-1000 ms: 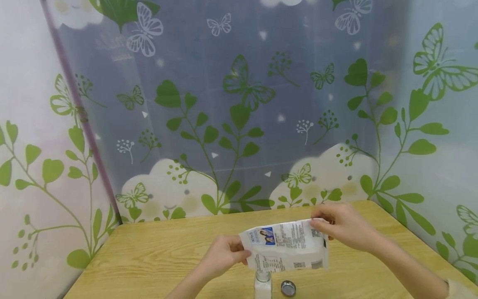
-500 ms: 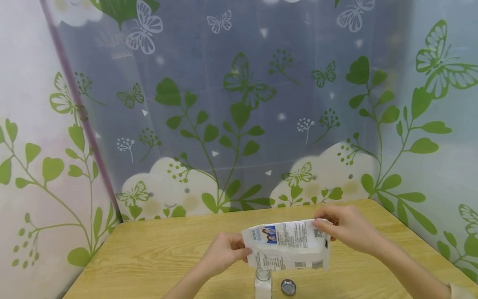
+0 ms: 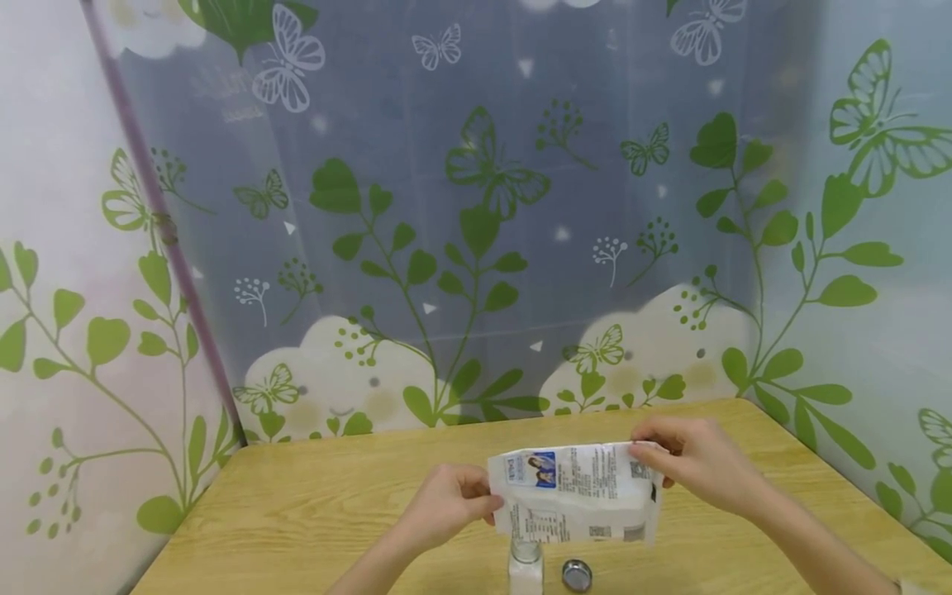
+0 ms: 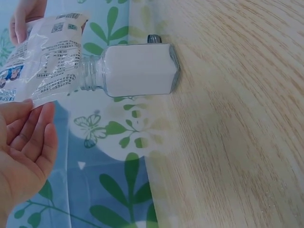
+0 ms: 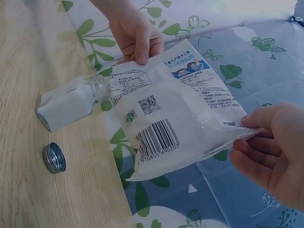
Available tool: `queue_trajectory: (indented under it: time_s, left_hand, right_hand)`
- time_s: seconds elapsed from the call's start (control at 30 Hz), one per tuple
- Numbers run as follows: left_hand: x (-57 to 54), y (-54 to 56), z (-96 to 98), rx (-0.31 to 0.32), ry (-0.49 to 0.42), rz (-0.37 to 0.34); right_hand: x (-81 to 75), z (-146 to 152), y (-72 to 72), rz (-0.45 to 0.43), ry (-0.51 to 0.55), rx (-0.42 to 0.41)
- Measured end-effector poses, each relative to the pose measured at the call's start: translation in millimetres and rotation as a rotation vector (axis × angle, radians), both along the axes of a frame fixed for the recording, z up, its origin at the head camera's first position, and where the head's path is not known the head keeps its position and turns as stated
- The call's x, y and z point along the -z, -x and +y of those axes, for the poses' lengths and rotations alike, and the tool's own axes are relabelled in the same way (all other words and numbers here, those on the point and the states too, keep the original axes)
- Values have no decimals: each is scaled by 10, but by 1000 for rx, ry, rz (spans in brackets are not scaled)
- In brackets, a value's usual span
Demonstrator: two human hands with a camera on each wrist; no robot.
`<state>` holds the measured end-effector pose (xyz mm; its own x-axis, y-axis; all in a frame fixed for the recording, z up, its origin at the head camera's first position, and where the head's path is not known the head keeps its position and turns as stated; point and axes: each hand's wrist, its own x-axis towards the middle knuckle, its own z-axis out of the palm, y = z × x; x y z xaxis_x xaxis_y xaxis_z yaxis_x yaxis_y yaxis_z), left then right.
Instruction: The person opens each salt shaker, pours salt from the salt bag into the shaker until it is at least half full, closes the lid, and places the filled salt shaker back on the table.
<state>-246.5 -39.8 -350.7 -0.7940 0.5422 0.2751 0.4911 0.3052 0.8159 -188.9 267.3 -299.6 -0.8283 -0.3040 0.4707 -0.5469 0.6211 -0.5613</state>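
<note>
A white printed plastic bag (image 3: 576,496) is held level above the table, just over a glass jar. My left hand (image 3: 452,508) pinches its left end between thumb and fingers. At the upper right corner, my right hand (image 3: 699,463) pinches the bag's edge. The uncapped jar (image 4: 137,70) stands upright, filled with white contents nearly to its shoulder. In both wrist views the bag's lower edge is at the jar's mouth; whether they touch I cannot tell. A round metal lid (image 5: 54,158) lies on the table, to the jar's right in the head view.
The wood-grain table (image 3: 312,512) spreads beneath the hands. Behind it and on both sides hang curtains (image 3: 416,248) printed with leaves, butterflies and clouds.
The bag and my right hand have shifted slightly to the right. Both hands keep their hold on the bag; the jar and lid stay in place.
</note>
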Motion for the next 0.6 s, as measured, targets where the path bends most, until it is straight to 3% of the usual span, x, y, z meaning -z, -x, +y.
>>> queue_trajectory:
  time_s: [0.13,0.6]
  left_hand:
    - [-4,8,6,0,0,-14]
    - [-21,8,28,16,-20,-21]
  right_hand:
    - [18,18,-7,-21,14,11]
    - [118,75,-4,29,40,10]
